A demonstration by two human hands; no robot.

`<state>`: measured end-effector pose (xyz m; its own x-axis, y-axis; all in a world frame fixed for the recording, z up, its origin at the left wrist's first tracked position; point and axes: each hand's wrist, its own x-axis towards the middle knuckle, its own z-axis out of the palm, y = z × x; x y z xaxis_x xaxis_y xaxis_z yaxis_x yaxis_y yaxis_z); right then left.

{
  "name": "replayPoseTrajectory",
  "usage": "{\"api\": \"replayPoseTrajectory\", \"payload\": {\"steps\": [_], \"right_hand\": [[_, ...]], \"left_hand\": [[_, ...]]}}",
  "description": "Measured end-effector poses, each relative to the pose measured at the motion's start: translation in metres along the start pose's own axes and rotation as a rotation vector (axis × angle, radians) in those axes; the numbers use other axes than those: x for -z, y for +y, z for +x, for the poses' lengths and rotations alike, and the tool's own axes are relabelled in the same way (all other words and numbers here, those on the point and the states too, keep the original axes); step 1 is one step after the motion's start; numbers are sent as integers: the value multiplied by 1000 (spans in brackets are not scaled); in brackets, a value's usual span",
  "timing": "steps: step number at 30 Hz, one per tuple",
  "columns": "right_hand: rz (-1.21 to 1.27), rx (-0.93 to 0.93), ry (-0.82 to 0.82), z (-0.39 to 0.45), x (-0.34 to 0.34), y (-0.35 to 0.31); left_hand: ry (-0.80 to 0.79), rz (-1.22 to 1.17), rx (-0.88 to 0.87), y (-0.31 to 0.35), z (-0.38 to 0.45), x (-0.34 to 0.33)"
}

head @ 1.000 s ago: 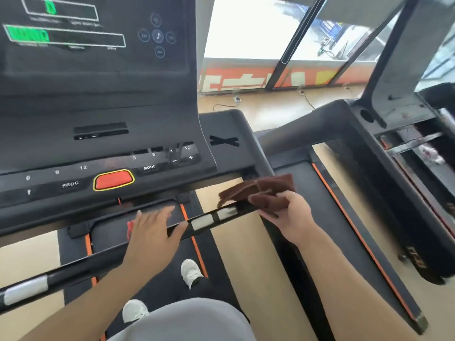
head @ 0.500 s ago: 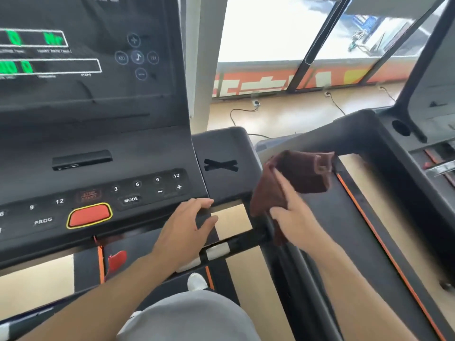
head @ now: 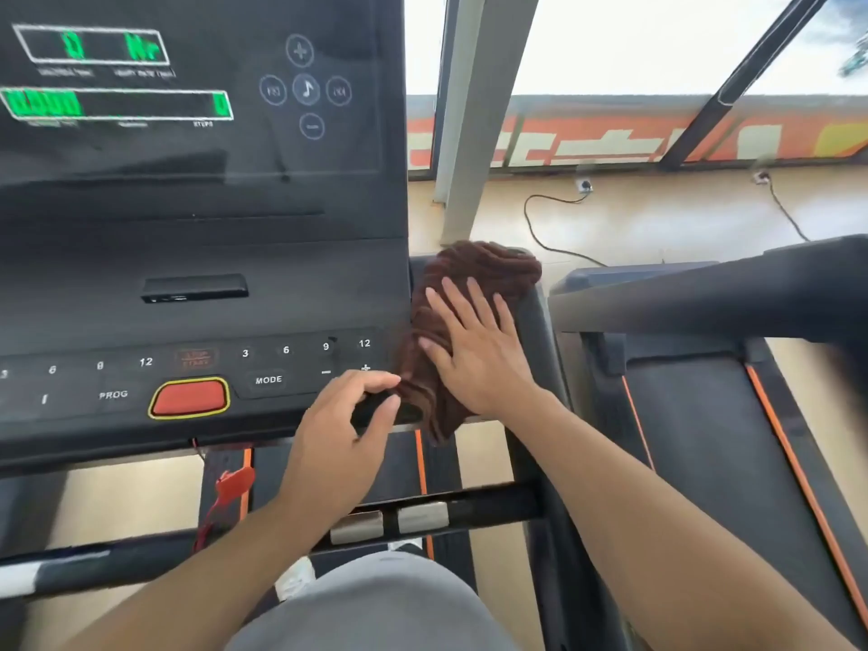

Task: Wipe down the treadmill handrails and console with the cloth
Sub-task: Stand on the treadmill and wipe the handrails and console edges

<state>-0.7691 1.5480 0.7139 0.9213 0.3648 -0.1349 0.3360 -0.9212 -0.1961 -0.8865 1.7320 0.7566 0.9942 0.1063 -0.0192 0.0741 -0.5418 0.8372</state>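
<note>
The right hand (head: pixel 474 350) lies flat, fingers spread, pressing the brown cloth (head: pixel 469 284) beneath it onto the console (head: pixel 202 256) edge. The left hand (head: pixel 343 425), loosely curled, touches the cloth's lower corner.

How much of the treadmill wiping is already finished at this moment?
Nothing shows as finished: no surface looks visibly wiped. In hand: the right hand presses the brown cloth flat on the console's right side panel, while the left hand hovers at the console edge. Left: the button panel, the screen and the front handrail.
</note>
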Motion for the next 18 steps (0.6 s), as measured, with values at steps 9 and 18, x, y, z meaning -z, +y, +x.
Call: {"api": "replayPoseTrajectory", "payload": {"steps": [9,18], "right_hand": [[61,-216,52,61,29,45],[862,-590,53,-48,16,68]], "left_hand": [[16,-54,-2,13,1,-3],[-412,84,121,-9,-37,-23]]}}
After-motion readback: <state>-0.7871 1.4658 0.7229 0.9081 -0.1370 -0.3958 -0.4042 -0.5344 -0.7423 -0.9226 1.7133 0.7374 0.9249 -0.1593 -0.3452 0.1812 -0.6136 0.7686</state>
